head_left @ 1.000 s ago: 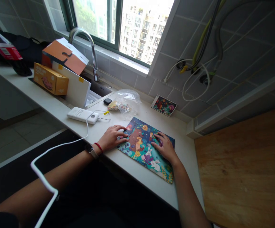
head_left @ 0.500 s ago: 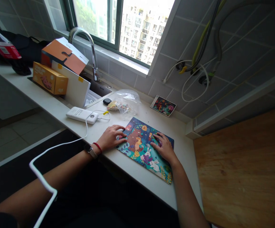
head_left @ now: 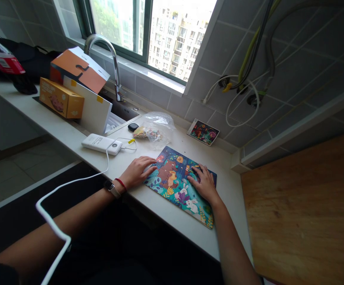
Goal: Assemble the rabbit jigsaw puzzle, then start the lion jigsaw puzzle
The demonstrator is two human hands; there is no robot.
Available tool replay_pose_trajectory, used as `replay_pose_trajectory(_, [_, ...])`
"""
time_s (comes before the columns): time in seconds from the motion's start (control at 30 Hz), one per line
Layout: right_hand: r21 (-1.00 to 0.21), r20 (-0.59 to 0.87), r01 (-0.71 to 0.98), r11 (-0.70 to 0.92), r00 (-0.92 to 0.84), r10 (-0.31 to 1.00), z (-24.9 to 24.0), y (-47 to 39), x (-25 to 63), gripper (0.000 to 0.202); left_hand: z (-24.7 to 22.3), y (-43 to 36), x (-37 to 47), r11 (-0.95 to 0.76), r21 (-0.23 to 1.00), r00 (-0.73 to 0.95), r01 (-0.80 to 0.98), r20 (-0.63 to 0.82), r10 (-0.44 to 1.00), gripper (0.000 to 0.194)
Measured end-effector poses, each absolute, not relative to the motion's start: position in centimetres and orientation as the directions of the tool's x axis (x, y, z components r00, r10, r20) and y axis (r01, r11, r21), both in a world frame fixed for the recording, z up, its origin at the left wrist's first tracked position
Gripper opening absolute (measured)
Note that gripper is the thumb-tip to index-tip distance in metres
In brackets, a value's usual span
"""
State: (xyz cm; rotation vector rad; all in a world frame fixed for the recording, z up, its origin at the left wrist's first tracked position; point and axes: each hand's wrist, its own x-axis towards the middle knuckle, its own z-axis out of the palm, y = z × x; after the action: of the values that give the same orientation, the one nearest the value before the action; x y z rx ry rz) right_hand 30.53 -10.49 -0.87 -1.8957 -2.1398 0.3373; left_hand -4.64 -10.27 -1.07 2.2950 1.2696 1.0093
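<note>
A colourful jigsaw puzzle [head_left: 172, 179] with rabbits and plants lies flat on the white counter, its pieces joined in a rectangle. At its left edge rests my left hand [head_left: 136, 171], fingers apart, the fingertips at the puzzle's border. My right hand [head_left: 204, 184] lies on the upper right part of the puzzle with its fingers spread, hiding some of the picture. Neither hand holds anything. Behind the puzzle, a small picture card [head_left: 203, 132] with a similar dark scene leans by the tiled wall.
A clear plastic bag [head_left: 156, 128] with colourful contents and a black object [head_left: 133, 127] lie behind a white power bank [head_left: 101, 144] with a cable. Boxes [head_left: 61, 98] stand by the sink and faucet [head_left: 116, 71]; a bottle [head_left: 7, 63] is far left. A wooden board [head_left: 302, 202] is at right.
The view has shifted very slightly. My left thumb has moved a little back toward the puzzle's left edge; my right hand stays on the puzzle.
</note>
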Motion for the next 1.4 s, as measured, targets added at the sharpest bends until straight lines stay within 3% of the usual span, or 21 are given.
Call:
replay_pose_trajectory(0.13, [-0.323, 0.067, 0.945, 0.044, -0.024, 0.997, -0.8, -10.4, 31.2, 0.058, -1.2, -10.4, -6.2, -0.488, 0.632, 0.316, 0.602, 0.373, 0.873, 0.038])
replay_pose_trajectory(0.23, [-0.349, 0.147, 0.937, -0.016, 0.072, 0.987, -1.1, -9.7, 32.7, 0.057, -1.2, -11.0, -8.2, -0.504, 0.626, 0.409, 0.595, 0.304, 0.86, 0.044])
replay_pose_trajectory(0.33, [-0.393, 0.182, 0.919, -0.021, 0.1, 0.978, -1.7, -9.2, 34.2, 0.057, -1.2, -12.0, -9.7, -0.559, 0.59, 0.513, 0.583, 0.267, 0.816, 0.073])
replay_pose_trajectory(0.4, [-0.414, 0.194, 0.91, 0.016, 0.071, 0.978, -2.0, -9.0, 34.8, 0.056, -1.3, -12.4, -10.1, -0.574, 0.578, 0.528, 0.579, 0.271, 0.805, 0.081])
replay_pose_trajectory(0.9, [-0.451, 0.242, 0.889, 0.075, 0.042, 0.969, -1.7, -9.0, 35.5, 0.044, -1.5, -12.4, -10.0, -0.574, 0.617, 0.473, 0.538, 0.343, 0.811, 0.048])
replay_pose_trajectory(1.4, [-0.44, 0.179, 0.897, -0.027, 0.117, 0.977, 0.9, -9.9, 34.6, 0.037, -1.9, -12.6, -10.0, -0.558, 0.627, 0.421, 0.544, 0.372, 0.828, 0.041])
